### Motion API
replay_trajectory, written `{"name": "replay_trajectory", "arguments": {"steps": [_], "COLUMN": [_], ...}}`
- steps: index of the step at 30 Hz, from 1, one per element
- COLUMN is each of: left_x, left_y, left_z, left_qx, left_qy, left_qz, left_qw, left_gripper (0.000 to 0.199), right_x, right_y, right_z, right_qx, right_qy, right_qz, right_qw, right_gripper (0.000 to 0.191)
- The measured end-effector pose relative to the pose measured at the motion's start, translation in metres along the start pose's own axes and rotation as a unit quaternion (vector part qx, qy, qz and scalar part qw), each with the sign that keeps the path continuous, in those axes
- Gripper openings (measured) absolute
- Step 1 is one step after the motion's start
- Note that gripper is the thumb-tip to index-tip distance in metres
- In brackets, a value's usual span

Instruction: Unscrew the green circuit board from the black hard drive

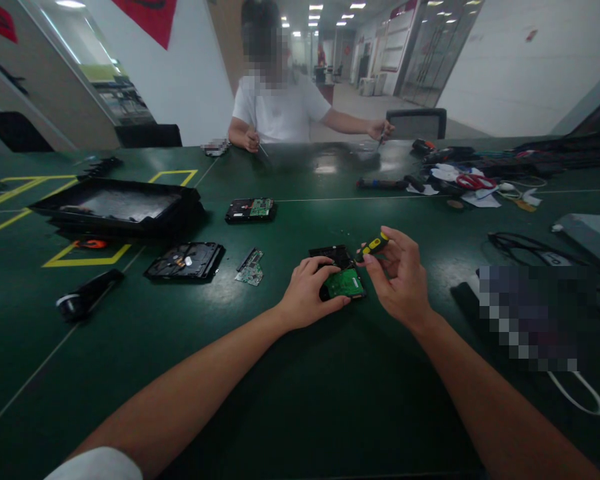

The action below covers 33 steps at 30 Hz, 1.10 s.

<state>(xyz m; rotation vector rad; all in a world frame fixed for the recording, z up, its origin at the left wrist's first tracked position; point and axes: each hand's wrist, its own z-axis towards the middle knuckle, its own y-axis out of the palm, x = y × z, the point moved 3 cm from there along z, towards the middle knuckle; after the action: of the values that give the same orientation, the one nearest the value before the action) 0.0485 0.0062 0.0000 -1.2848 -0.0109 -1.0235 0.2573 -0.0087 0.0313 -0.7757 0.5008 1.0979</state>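
A hard drive with a green circuit board (345,285) lies on the dark green table in front of me. My left hand (313,288) grips it from the left, with fingers over its far part and the thumb along its near edge. My right hand (400,277) holds a yellow and black screwdriver (374,247) between thumb and fingers, tilted, its lower end close to the drive's right side. The screwdriver's tip is too small to make out. To the left lie a loose circuit board (251,268) and another hard drive (187,261).
Black trays (125,207) are stacked at the back left, near a black cylindrical object (87,295). A third drive (251,209) lies farther back. Cables (525,250) and a blurred object (530,317) occupy the right. A person (285,107) sits opposite, holding thin tools.
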Motion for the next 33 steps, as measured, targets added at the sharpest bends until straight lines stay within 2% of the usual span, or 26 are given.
{"name": "replay_trajectory", "arguments": {"steps": [9,18,25,29,33], "left_x": [0.000,0.000,0.001,0.001,0.001], "left_y": [-0.001,0.000,0.000,-0.001,0.000], "left_z": [0.000,0.000,0.000,0.000,0.000], "left_qx": [-0.006,-0.003,0.000,0.000,0.001], "left_qy": [-0.005,-0.003,-0.006,-0.008,-0.006], "left_qz": [-0.001,-0.009,-0.009,-0.008,-0.008], "left_qw": [1.000,1.000,1.000,1.000,1.000], "left_gripper": [0.061,0.060,0.061,0.061,0.061], "right_x": [-0.002,-0.015,-0.013,-0.011,-0.011], "right_y": [0.000,0.001,0.005,0.003,0.002], "right_z": [0.000,0.006,0.006,0.005,0.006], "right_qx": [-0.011,0.016,-0.014,0.015,0.018], "right_qy": [-0.017,-0.081,-0.044,-0.058,-0.067], "right_qz": [-0.020,-0.122,-0.047,-0.093,-0.105], "right_qw": [1.000,0.989,0.998,0.994,0.992], "right_gripper": [0.066,0.061,0.062,0.061,0.060]}}
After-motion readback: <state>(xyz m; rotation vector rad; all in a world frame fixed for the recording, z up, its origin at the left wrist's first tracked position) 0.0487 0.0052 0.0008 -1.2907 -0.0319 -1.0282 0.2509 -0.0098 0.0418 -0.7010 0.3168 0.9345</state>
